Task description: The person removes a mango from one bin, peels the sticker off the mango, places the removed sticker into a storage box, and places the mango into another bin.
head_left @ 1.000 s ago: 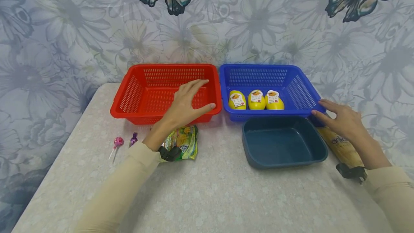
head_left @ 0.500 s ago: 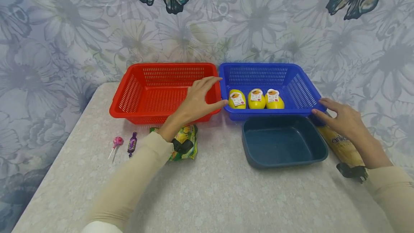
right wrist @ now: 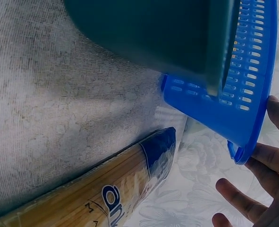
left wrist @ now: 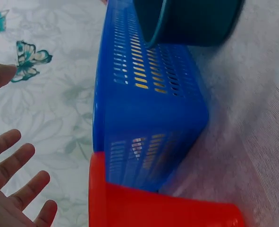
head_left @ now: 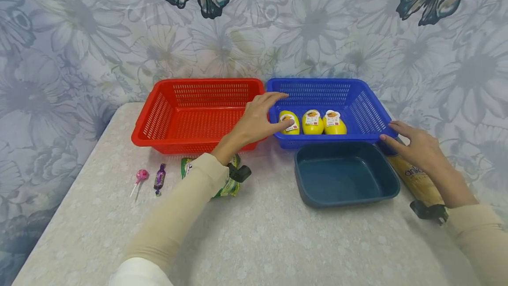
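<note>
My left hand (head_left: 255, 120) hovers between the red basket (head_left: 158, 142) and the blue basket (head_left: 373, 100), thumb and fingers spread. It holds nothing; in the head view its thumb tip overlaps the leftmost of three yellow egg-shaped things (head_left: 312, 126) with white labels. In the left wrist view, the left fingers (left wrist: 26, 194) stay apart from both rims. At the blue basket's front right corner, my right hand (head_left: 422, 149) pinches the rim between thumb and index finger, while the other fingers stick out free. A dark teal tub (head_left: 345, 180) stands just before the blue basket.
A pack of spaghetti (right wrist: 115, 184) lies right of the tub, partly under my right arm. Left on the table are a pink lollipop (head_left: 142, 174), a purple wrapped sweet (head_left: 159, 180) and a green-yellow packet (head_left: 230, 187), half hidden by my left forearm. A patterned wall stands behind the baskets.
My left hand has moved right, from over the red basket to the blue basket's left edge, with fingers still spread. My right hand stays at the blue basket's corner.
</note>
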A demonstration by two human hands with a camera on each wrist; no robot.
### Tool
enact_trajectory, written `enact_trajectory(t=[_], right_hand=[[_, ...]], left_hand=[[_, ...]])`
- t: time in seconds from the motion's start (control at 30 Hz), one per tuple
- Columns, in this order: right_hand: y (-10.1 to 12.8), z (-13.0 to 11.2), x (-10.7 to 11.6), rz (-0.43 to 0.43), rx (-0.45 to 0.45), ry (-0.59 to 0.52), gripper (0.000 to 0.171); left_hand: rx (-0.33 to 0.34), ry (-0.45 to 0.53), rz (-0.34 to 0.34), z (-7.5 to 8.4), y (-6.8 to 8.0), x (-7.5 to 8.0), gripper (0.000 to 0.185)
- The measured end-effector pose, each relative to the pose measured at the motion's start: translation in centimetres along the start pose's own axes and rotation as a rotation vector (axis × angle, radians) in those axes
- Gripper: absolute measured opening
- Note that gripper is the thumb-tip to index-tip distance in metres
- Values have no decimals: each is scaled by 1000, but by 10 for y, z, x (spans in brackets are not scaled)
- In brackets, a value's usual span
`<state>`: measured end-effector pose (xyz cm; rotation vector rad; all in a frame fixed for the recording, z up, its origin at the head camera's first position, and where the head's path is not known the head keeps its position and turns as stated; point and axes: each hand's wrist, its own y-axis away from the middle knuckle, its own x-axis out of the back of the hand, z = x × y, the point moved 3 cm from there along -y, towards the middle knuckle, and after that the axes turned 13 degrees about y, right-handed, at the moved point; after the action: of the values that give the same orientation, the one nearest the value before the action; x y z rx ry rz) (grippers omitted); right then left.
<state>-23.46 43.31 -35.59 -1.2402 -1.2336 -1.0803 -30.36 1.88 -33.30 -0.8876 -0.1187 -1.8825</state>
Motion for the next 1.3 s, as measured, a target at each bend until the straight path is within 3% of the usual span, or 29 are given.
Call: enact_trajectory(t=[0.73,1.3], right_hand=[[2,0,-4,53,6,-1,68],[1,-1,-4,68,23,-5,64]], left_hand=[[17,-76,-106,4,-41,-41,80],[98,-80,-197,12,-77,-77,89]])
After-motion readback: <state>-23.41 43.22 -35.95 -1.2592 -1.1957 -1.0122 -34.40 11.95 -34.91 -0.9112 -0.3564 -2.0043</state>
